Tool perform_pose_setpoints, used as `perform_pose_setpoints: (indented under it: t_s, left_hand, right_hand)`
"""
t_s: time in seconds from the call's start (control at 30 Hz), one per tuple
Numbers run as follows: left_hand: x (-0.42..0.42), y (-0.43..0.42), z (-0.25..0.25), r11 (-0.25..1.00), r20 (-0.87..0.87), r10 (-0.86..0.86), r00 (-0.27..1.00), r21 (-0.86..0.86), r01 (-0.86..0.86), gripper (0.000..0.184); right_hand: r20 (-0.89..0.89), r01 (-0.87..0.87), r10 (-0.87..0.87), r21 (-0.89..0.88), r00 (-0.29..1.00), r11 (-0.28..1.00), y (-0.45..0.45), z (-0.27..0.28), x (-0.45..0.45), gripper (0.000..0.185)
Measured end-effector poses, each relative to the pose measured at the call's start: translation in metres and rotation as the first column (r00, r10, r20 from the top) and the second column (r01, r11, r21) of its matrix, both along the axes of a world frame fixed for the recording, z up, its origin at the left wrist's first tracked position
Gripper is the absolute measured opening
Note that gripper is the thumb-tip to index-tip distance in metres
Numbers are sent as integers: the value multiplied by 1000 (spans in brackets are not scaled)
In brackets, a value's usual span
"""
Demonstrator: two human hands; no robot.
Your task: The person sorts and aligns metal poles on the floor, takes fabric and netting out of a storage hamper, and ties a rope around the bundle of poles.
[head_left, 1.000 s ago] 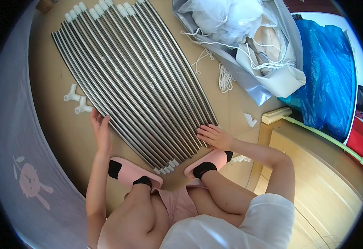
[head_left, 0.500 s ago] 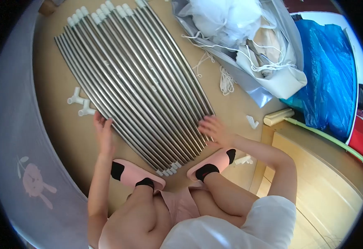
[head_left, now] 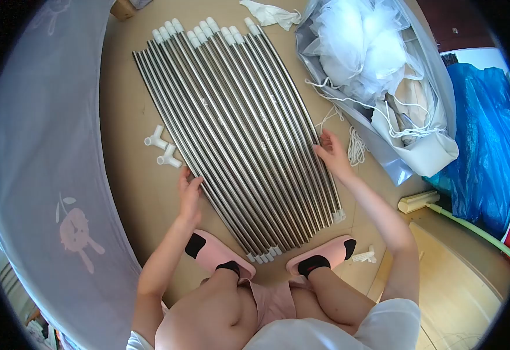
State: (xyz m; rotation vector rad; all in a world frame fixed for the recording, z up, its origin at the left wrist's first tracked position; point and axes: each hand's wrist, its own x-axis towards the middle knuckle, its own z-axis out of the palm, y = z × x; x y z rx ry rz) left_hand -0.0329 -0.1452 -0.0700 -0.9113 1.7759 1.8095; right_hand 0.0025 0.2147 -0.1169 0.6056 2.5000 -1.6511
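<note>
Several long metal tubes lie side by side on the floor, many with white end caps. At their left edge my left hand rests with fingers apart, thumb against the outermost tube. My right hand is at the right edge, fingers spread and touching the outer tube. Neither hand holds anything. Two white branched connectors lie left of the tubes, just above my left hand. A bundle of white cord lies right of my right hand.
An open grey bag with white netting stands at the upper right, beside a blue plastic bag. Grey fabric hangs at left. White plastic pieces lie near my right slipper. A pole with a cream head lies at right.
The view has shifted, so the scene sits further right. My right hand has moved up along the right edge of the tubes from their lower end. My left hand remains at the left edge.
</note>
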Motion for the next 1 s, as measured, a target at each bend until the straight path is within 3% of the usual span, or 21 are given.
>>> perform_pose_setpoints:
  t_s: [0.17, 0.23, 0.3, 0.37, 0.47, 0.5, 0.57, 0.73, 0.77, 0.87, 0.9, 0.97, 1.0]
  left_hand:
    - [-20, -1, 13, 992, 15, -51, 999, 117, 49, 50]
    - [-20, 3, 6, 997, -6, -24, 1000, 75, 24, 50]
    - [-15, 1, -11, 998, -56, 18, 998, 62, -15, 49]
    - [-17, 0, -12, 996, -41, 50, 998, 78, -47, 47]
    - [-21, 1, -11, 986, 18, 81, 997, 145, -83, 42]
    - [-23, 1, -10, 977, 62, 81, 995, 192, -91, 41]
    - [-25, 7, -4, 980, 48, 73, 996, 182, -81, 40]
    - [-23, 7, -22, 989, 15, 84, 996, 125, -85, 44]
    - [-22, 6, -27, 988, 15, 77, 997, 135, -78, 44]
    - [-17, 7, -34, 995, 6, -42, 999, -91, 42, 52]
    - [-13, 8, -34, 996, 8, -51, 999, -79, 51, 52]
    - [-4, 12, -34, 935, -113, -203, 973, -316, 159, 58]
    - [-1, 12, -36, 927, -150, -230, 962, -334, 170, 62]
  right_hand:
    - [220, -110, 111, -16, 969, 994, -1, -2, -44, 54]
    - [263, -135, 128, 11, 956, 991, -6, 5, -53, 54]
    - [-30, -208, 240, 401, 970, 892, -15, 23, -57, 55]
    - [-28, -201, 231, 404, 972, 892, -14, 14, -66, 58]
    - [67, -180, 170, 176, 983, 968, -19, 9, -87, 62]
    - [64, -180, 171, 180, 983, 967, -20, 13, -93, 62]
    - [205, -296, 232, 382, 951, 875, -27, 28, -102, 61]
    - [285, -352, 257, 359, 923, 865, -29, 44, -100, 50]
    - [287, -345, 248, 369, 926, 863, -31, 43, -97, 50]
    - [77, -201, 187, 254, 979, 946, -23, 27, -84, 44]
    - [81, -193, 177, 265, 981, 945, -14, 25, -79, 44]
    - [89, -223, 243, 763, 966, 607, -7, 37, -70, 48]
    - [59, -186, 247, 830, 967, 526, -4, 38, -67, 47]
